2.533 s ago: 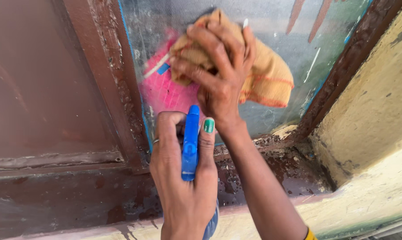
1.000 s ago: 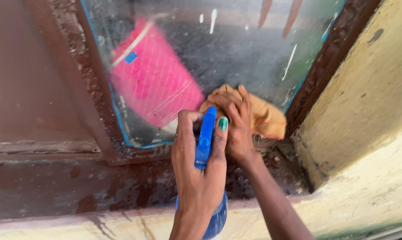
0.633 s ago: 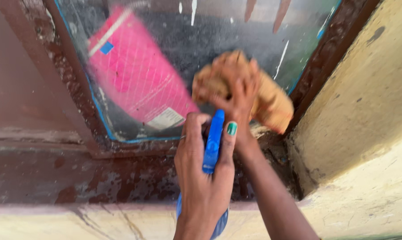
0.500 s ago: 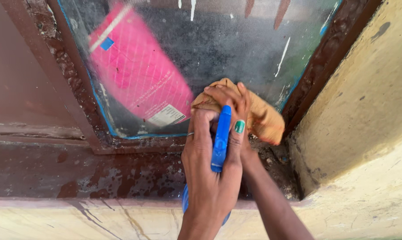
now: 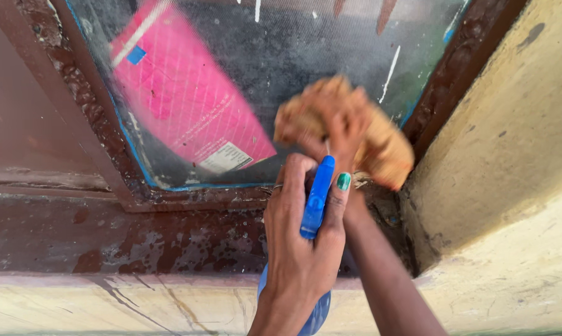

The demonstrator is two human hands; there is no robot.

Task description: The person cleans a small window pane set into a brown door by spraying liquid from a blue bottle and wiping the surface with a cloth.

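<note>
The orange cloth (image 5: pixel 380 146) sits bunched under the right hand (image 5: pixel 343 124) against the lower right corner of the window pane (image 5: pixel 306 56), a little higher on the glass than half a second ago and blurred with motion, which suggests the wiping stroke has swung back upward from the bottom edge of the dark red frame (image 5: pixel 188 202). The right hand's fingers curl down over the cloth, pressing it to the glass, while the left hand (image 5: pixel 303 249) stays wrapped around the blue spray bottle (image 5: pixel 317 199) just below (thumb along the trigger head). Behind the pane the pink carton (image 5: pixel 188 106) leans unchanged, and the yellow wall (image 5: pixel 511 137) borders the frame on the right.
</note>
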